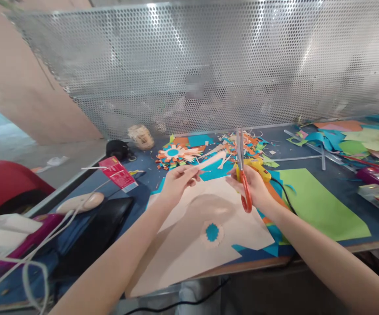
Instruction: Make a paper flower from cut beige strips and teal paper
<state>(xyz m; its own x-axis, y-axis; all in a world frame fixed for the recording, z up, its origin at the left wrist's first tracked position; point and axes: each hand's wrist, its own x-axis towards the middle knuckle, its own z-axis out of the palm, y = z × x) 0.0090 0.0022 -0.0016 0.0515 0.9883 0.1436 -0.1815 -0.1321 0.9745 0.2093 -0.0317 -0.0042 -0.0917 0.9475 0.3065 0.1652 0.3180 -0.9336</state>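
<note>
My left hand [183, 180] pinches a pale peach strip of paper [213, 160] with cut, fringed ends, which points up and to the right. In my right hand [253, 183] is a pair of scissors [242, 175] with orange handles, blades upward. Below both hands lie pale peach paper sheets [189, 236]. A small blue paper circle with a scalloped peach rim [212, 232] rests on them. Just behind my right hand is a yellow corded tool [258, 168], partly hidden. Beyond my left hand lies an orange and peach paper flower with a blue centre [173, 152].
Paper scraps [248, 146] are heaped at the back, below a perforated metal panel [192, 65]. A green sheet [320, 203] lies to the right. On the left are a red packet [118, 173], a computer mouse [81, 202], a black tablet-like object [92, 236] and white cables [28, 280].
</note>
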